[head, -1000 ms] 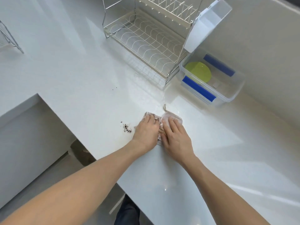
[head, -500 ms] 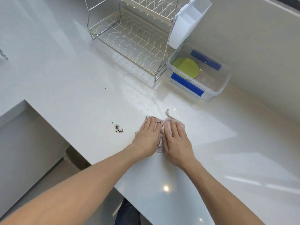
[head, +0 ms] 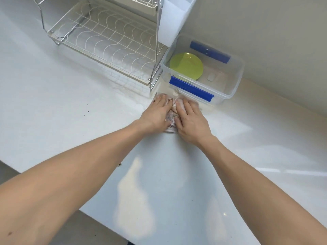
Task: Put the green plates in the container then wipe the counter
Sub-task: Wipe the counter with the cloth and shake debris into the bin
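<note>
Green plates [head: 186,66] lie stacked inside a clear plastic container [head: 238,80] with blue clips, at the back right against the wall. On the white counter [head: 53,103], just in front of that container, a pale pinkish cloth [head: 171,119] is pressed flat. My left hand [head: 156,114] and my right hand [head: 190,121] lie side by side on the cloth, palms down, with the fingers pointing away from me. Most of the cloth is hidden under my hands.
A wire dish rack [head: 106,38] stands at the back left, with a white utensil holder [head: 174,20] hung on its right side. A few dark crumbs [head: 84,114] lie left of my hands, and another speck [head: 120,164] shows near my left forearm. The counter's front edge runs along the lower left.
Both hands have pushed the cloth away from me, up to the container and the rack's corner. The crumb pile that lay left of my hands is now behind, mostly out of sight.
</note>
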